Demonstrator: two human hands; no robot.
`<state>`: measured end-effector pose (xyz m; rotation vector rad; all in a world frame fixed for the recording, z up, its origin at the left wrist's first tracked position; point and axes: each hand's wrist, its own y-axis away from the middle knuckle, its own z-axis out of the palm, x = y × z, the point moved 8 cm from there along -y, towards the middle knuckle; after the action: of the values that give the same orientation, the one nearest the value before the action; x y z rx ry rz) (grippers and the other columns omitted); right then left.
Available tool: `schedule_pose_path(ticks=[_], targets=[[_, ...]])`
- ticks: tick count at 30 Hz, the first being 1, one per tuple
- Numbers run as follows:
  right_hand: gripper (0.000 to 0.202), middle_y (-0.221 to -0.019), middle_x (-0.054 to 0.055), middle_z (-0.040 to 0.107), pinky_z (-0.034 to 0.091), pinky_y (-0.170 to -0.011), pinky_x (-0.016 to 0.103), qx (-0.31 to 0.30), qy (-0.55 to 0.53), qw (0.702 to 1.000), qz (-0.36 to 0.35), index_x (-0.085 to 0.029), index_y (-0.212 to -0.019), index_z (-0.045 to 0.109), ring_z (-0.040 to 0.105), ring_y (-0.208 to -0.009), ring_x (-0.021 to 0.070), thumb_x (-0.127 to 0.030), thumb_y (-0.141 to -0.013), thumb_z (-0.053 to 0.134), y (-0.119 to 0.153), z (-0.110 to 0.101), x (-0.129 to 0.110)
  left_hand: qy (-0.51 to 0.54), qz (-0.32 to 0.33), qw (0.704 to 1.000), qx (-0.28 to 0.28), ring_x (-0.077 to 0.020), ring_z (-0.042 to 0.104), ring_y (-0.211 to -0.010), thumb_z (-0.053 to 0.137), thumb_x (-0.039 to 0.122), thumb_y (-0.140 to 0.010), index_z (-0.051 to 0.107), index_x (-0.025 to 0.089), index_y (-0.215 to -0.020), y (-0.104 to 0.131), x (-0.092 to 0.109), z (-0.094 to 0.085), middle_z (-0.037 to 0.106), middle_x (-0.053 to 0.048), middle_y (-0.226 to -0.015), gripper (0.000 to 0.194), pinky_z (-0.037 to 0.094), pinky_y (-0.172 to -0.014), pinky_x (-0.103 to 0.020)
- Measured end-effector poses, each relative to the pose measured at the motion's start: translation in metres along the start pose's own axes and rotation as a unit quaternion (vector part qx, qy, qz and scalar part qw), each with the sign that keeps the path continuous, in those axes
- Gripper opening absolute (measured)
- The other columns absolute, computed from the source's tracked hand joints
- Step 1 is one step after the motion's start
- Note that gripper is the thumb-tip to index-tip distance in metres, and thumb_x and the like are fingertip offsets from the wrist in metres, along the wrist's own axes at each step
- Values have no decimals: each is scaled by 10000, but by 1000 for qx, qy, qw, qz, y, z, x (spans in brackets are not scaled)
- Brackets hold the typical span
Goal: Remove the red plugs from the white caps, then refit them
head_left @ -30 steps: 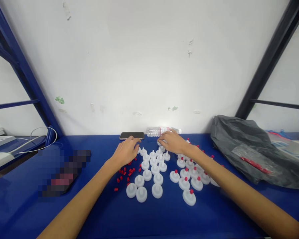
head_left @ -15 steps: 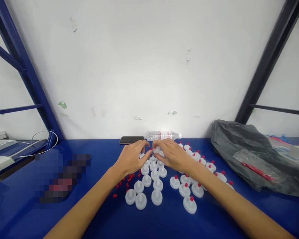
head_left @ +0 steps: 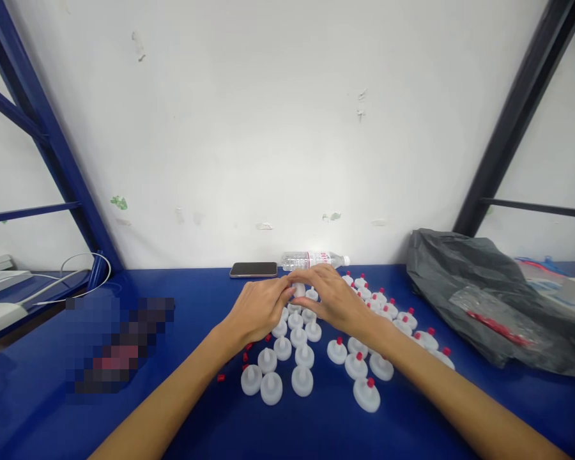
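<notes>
My right hand (head_left: 333, 292) is closed round a white nozzle lid (head_left: 299, 290), fingers over its top and thumb beneath. Against the left side of that lid, the fingers of my left hand (head_left: 259, 308) are pinched together; the small red tip cap seen between them a moment earlier is now hidden by the fingers. Below my hands stand several white nozzle lids (head_left: 304, 356) with bare spouts. Loose red tip caps (head_left: 221, 377) lie by my left forearm, which partly covers them. White lids with red tips (head_left: 366, 395) stand in a group on the right, partly behind my right forearm.
On the blue table (head_left: 220, 425), a phone (head_left: 253, 269) and a clear plastic bottle (head_left: 297, 260) lie along the wall. A dark grey plastic bag (head_left: 453, 281) with a clear packet (head_left: 496, 322) occupies the right. To the left is a blurred-out dark object (head_left: 124, 345).
My left hand has moved right and its fingertips have closed up against the lid in my right hand. The red bit between them has gone out of sight. My right fingers have curled further over the lid.
</notes>
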<state>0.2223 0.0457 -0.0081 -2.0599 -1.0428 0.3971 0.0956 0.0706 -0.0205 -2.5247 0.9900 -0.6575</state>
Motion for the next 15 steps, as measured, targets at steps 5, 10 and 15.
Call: schedule_pose_path(ticks=[5, 10, 15], targets=[[272, -1091, 51, 785, 470, -1080, 509, 27, 48, 998, -33, -275, -1258, 636, 705, -1059, 251, -279, -989, 678, -5, -10, 1, 67, -63, 995, 32, -149, 597, -631, 376, 409, -1098, 665, 184, -966, -2, -4, -2, 633, 20, -709, 389, 453, -657, -301], [271, -1162, -6, 797, 473, -1074, 449, 28, 87, 993, -74, -291, -1264, 653, 721, -1084, 205, -166, -1036, 580, -11, -14, -12, 169, -116, 979, 21, -94, 574, -555, 532, 463, -1049, 661, 152, -922, -6, -9, 13, 630, 38, -715, 360, 529, -576, -258], [386, -1203, -33, 786, 477, -1088, 439, 43, 121, 990, -55, -337, -1320, 644, 731, -1075, 180, -104, -1027, 550, -14, -28, 4, 205, -159, 966, -20, -93, 616, -597, 597, 416, -1026, 668, 139, -1029, -7, -30, 15, 675, 12, -815, 286, 546, -552, -238]])
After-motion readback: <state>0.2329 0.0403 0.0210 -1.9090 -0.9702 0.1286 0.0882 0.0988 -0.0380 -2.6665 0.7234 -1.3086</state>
